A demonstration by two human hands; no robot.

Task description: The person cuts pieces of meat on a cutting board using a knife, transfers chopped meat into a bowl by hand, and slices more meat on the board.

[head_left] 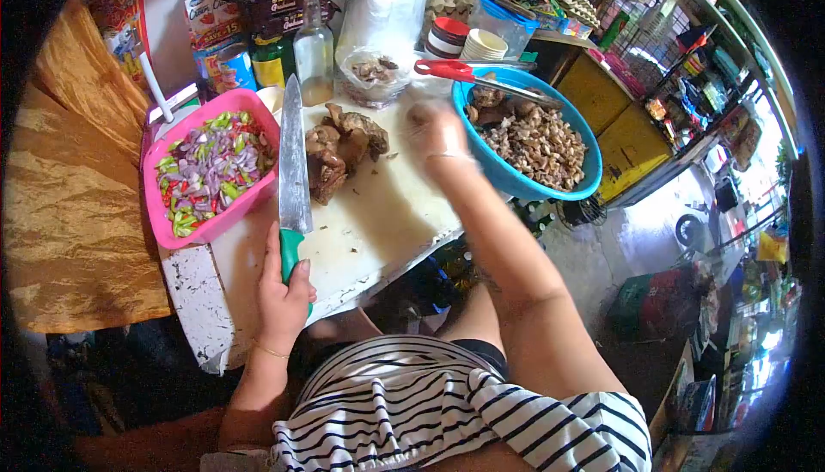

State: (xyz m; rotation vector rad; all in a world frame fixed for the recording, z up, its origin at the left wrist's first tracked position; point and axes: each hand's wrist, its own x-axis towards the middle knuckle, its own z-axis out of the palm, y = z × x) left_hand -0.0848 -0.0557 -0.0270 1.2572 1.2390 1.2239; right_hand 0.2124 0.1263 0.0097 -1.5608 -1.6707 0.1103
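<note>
My left hand (284,293) is wrapped round the green handle of a large kitchen knife (295,162), its broad blade pointing away from me. Smeared by motion, my right hand (440,132) is over the white board (387,205), left of a blue basin (595,171); its fingers cannot be made out. Browned chunks of cooked meat (331,161) lie on the board between the knife and my right hand. Small chopped meat pieces (537,150) and some larger chunks fill the basin. A red-handled metal utensil (443,70) rests across its rim.
At left stands a pink basin (159,214) of chopped onions and chilies. Behind the board are a clear glass bottle (314,51), a plastic-lined bowl of meat (375,76), cartons (210,12) and stacked bowls (484,45). Gold cloth (77,214) hangs at left.
</note>
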